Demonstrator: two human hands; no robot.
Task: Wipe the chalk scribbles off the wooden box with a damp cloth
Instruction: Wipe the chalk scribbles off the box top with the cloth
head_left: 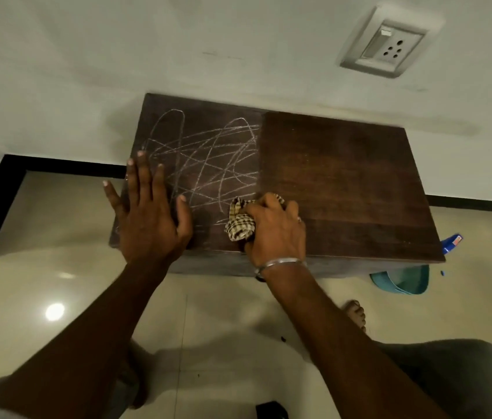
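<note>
— So, where is the wooden box [344,182] sitting?

— It is standing on the pale tiled floor [57,282] against the white wall [87,55], filling the middle of the frame, with its dark top facing the camera.

— And the chalk scribbles [205,158]?

— They are running across the left half of the top in loops and tangled lines. The right half is showing bare dark wood, and a straight line is dividing the two.

— What is the left hand [151,216] doing?

— It is lying flat on the left part of the top, fingers straight and spread wide. The little finger is reaching past the box's left edge, and the thumb is lying among the lower chalk lines.

— And the right hand [275,228]?

— It is gripping a bunched checked cloth [240,226], fingers curled over it, holding it against the top near the front edge, just where the scribbled half is meeting the bare half. A metal bangle [281,264] is circling that wrist.

— Anything else around?

— A wall socket [389,43] is showing at the upper right. A teal basin [405,282] is peeking out below the box's lower right corner, with a blue packet [451,241] just above it. A bare foot [356,316] is resting on the floor below the box.
</note>
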